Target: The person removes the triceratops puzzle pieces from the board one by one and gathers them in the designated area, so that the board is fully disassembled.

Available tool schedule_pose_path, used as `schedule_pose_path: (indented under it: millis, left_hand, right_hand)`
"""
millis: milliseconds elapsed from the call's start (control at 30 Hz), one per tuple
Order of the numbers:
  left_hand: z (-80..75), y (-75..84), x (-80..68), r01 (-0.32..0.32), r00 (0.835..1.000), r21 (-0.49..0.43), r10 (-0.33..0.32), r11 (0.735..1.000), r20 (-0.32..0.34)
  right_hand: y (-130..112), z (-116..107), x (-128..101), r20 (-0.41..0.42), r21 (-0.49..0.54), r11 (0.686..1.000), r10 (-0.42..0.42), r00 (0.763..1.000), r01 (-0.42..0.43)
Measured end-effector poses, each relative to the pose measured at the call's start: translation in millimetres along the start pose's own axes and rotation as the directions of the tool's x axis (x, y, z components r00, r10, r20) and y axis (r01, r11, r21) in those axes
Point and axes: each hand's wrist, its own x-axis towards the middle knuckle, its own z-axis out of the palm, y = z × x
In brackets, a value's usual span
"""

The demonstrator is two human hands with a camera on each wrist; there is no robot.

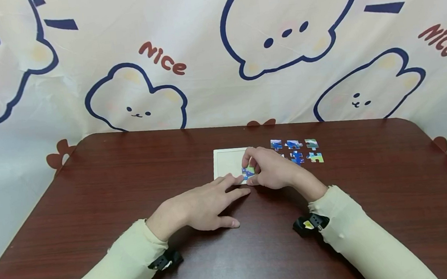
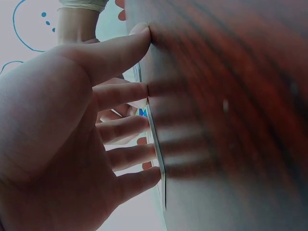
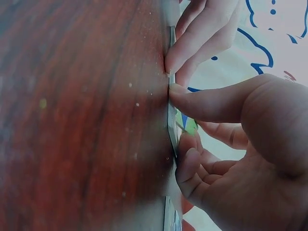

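Note:
A white puzzle tray (image 1: 227, 160) lies flat on the brown table, its right side partly covered by my right hand (image 1: 273, 168). In the tray's near right corner is a blue and green puzzle piece (image 1: 247, 172). My right thumb and curled fingers pinch this piece; in the right wrist view its green edge (image 3: 190, 127) shows tilted between them, with the thumb tip at the tray's rim (image 3: 171, 113). My left hand (image 1: 203, 205) reaches in from the left with its fingers spread and fairly straight. Its fingertips (image 2: 153, 153) rest along the tray's near edge, the index tip close beside the piece.
Several loose puzzle pieces lie in two rows right of the tray, among them a blue piece (image 1: 297, 157) and a green one (image 1: 315, 157); one is partly hidden behind my right hand. A printed curtain (image 1: 207, 96) hangs behind the table's far edge.

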Motion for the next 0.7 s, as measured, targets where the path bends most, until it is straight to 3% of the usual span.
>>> schedule_pose_path:
  millis: [300, 700]
  left_hand:
    - [0.7, -0.5, -0.5, 0.022, 1.0, -0.009, -0.022, 1.0, 0.012]
    - [0.4, 0.8, -0.4, 0.016, 1.0, -0.004, -0.016, 1.0, 0.009]
  right_hand:
    - [0, -3, 0, -0.024, -0.029, 0.999, 0.03, 0.999, -0.03]
    - [8, -21, -12, -0.053, -0.084, 0.996, -0.007, 0.999, 0.002]
